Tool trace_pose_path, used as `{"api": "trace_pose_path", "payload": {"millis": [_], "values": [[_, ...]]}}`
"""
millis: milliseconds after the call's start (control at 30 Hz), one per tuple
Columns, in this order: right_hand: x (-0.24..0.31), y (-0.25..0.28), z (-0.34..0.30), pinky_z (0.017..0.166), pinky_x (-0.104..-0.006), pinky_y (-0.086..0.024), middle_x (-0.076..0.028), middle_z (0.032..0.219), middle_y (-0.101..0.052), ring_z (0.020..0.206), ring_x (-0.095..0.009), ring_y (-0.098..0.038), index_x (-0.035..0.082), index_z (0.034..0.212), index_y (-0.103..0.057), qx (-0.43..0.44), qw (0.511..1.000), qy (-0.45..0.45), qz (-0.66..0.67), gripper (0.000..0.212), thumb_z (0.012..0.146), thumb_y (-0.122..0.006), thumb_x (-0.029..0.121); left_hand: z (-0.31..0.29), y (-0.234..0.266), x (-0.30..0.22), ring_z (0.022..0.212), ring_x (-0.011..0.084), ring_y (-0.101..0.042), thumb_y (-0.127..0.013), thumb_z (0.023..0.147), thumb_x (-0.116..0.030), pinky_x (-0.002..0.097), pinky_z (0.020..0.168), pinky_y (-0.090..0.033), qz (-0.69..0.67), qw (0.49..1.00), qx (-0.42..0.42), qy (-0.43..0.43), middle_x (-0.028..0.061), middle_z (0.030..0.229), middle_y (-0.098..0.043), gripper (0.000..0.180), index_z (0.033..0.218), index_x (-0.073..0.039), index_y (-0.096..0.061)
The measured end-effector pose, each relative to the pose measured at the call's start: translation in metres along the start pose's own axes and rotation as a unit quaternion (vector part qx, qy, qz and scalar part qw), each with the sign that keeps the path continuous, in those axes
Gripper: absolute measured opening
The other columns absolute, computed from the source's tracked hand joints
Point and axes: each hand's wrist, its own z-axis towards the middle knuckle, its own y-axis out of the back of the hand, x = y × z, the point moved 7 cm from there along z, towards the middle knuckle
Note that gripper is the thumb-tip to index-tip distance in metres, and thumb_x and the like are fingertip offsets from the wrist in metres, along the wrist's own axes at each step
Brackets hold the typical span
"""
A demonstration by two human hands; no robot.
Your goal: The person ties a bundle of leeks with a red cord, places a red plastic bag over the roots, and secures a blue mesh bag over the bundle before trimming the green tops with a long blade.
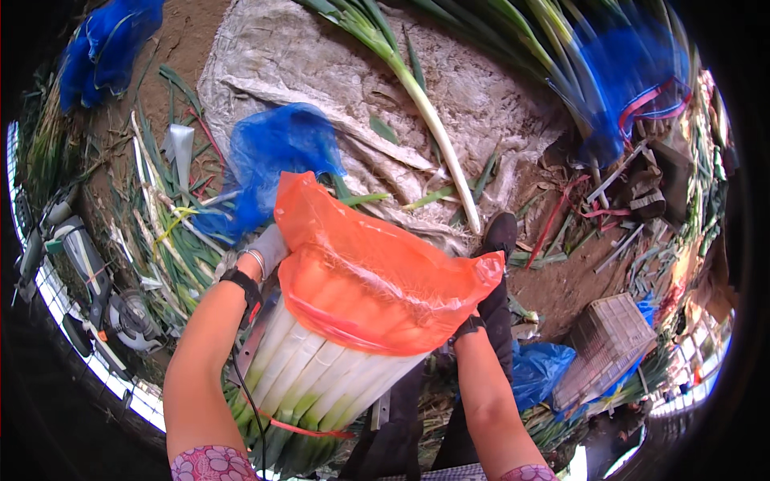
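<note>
The leek bundle [309, 367] lies before you at the lower middle, root ends pointing away from you under orange plastic [361, 280], leafy ends toward your body. Far to your left, among cut leaves and scraps, sits a grey machine [92, 272], its exact kind unclear. A thin dark cord [254, 405] hangs across the left edge of the stalks; it could snag if you turned the bundle with the cord lying there. Your left hand [270, 247] meets the left edge of the plastic, but its fingers are hidden behind the film, so you cannot tell how far they are closed. Just beyond lies crumpled blue mesh [289, 148], close enough to get caught up with the plastic. In the middle, roots show through the film; pulled hard against them, it might tear, and unevenly held, it might slide off. The red band [309, 429] near the leafy ends looks narrow, so stalks could splay if it slipped. A single leek [437, 128] lies on the pale sheet [273, 48], easily trodden on, with a dark shoe [500, 232] near its root end. Your right hand is hidden behind the plastic's right corner; only the dark wristband [468, 326] shows, so its grip cannot be told. Farther right stands a slatted crate [601, 349].
</note>
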Motion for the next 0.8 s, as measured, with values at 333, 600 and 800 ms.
{"api": "trace_pose_path", "payload": {"millis": [333, 600, 800], "values": [[-0.040, 0.019, -0.051, 0.085, -0.0317, -0.049, -0.007, 0.107, -0.060, 0.096, -0.019, -0.059, 0.001, 0.116, -0.053, -0.037, 0.994, 0.017, 0.098, 0.027, 0.097, -0.047, 0.020, -0.036, -0.006, -0.002, 0.093, 0.0272, -0.065, -0.060, 0.080, -0.009, 0.0333, 0.078, -0.048, 0.214, 0.969, -0.048, 0.114, 0.0176, 0.101, -0.068, 0.029, 0.108, -0.003, -0.064], [-0.059, 0.056, -0.074, 0.092, -0.0329, -0.047, -0.010, 0.116, -0.058, 0.102, -0.021, -0.058, 0.003, 0.119, -0.051, -0.069, 0.995, 0.059, 0.038, 0.027, 0.097, -0.044, 0.016, -0.074, -0.030, -0.052, 0.088, 0.0307, -0.065, -0.055, 0.083, -0.012, 0.0341, 0.078, -0.049, 0.278, 0.959, -0.053, 0.030, 0.0180, 0.094, -0.067, 0.032, 0.113, -0.005, -0.063], [0.037, -0.052, -0.164, 0.079, -0.0264, -0.048, -0.005, 0.107, -0.057, 0.090, -0.012, -0.058, 0.000, 0.113, -0.053, -0.199, 0.932, 0.174, -0.250, 0.030, 0.085, -0.060, 0.005, -0.147, -0.020, -0.126, 0.089, 0.0265, -0.062, -0.052, 0.077, -0.003, 0.0334, 0.080, -0.049, 0.360, 0.903, -0.200, -0.121, 0.0135, 0.098, -0.064, 0.035, 0.111, -0.004, -0.062]]}}
